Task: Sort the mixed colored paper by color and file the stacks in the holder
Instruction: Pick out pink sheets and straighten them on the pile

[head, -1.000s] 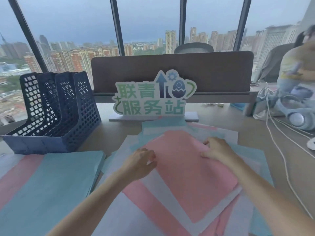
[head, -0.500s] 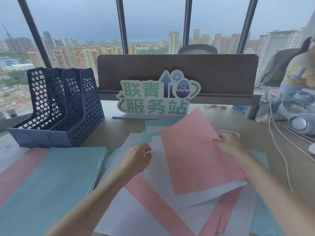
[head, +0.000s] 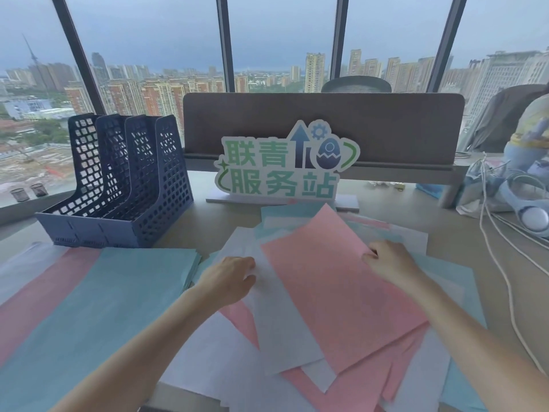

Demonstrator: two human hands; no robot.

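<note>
A mixed heap of pink, white and blue paper [head: 297, 379] lies in front of me on the desk. On top is a pink sheet [head: 326, 286], tilted, and my right hand [head: 389, 260] pinches its right edge. My left hand [head: 228, 278] rests with curled fingers on a white sheet [head: 279, 328] just left of the pink one. To the left lie sorted stacks: blue [head: 98, 316], pink [head: 41, 295] and white [head: 20, 266]. The dark blue mesh file holder [head: 124, 185] stands behind them, its slots holding nothing.
A green and white sign [head: 282, 168] stands at the back against a brown desk divider [head: 323, 123]. White cables [head: 505, 263] and blue headphones [head: 531, 209] lie at the right. A person [head: 531, 123] sits at the far right. Windows are behind.
My right hand has lifted the top pink sheet off the heap and turned it, then lowered it somewhat. My left hand shifted slightly left onto the white sheet.
</note>
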